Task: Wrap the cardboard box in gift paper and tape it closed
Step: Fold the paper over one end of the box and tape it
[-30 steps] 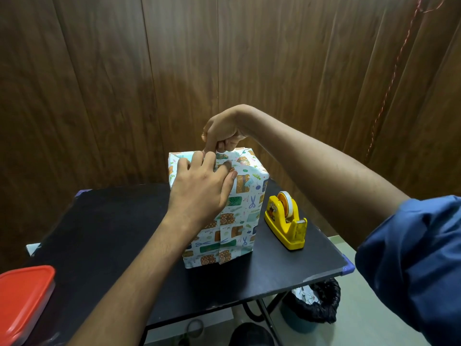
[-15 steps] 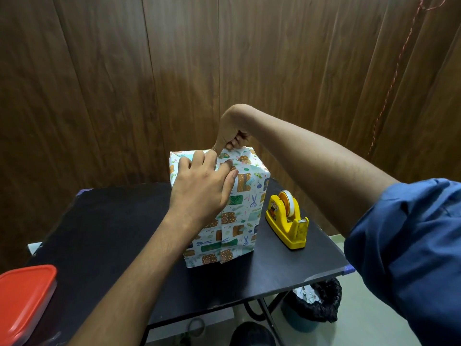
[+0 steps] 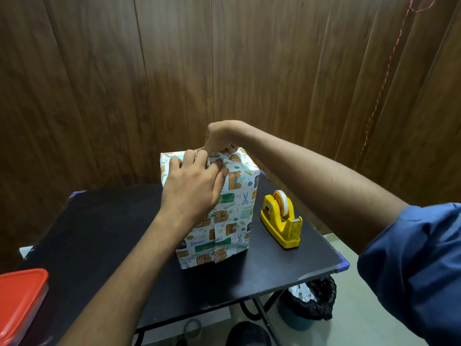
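Two hands on the upright paper-wrapped cardboard box [image 3: 232,208] | my left hand [image 3: 192,188] presses its near top face, fingers straight | my right hand [image 3: 219,138] pinches the top fold | yellow plastic tape dispenser [image 3: 282,218] just right

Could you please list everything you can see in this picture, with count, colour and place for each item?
wrapped box: one, white gift paper with green, brown and blue prints, upright mid-table
tape dispenser: one, yellow, white tape roll, right of the box, apart from it
table: one, black top
container lid: one, red, lower left edge
waste bin: one, black liner, on the floor below the table's right corner
wall: brown wood panels, behind
cord: one, reddish, hanging at upper right
left hand: pressing the paper at the box's top front
right hand: pinching paper at the box's top
sleeve: blue, right arm
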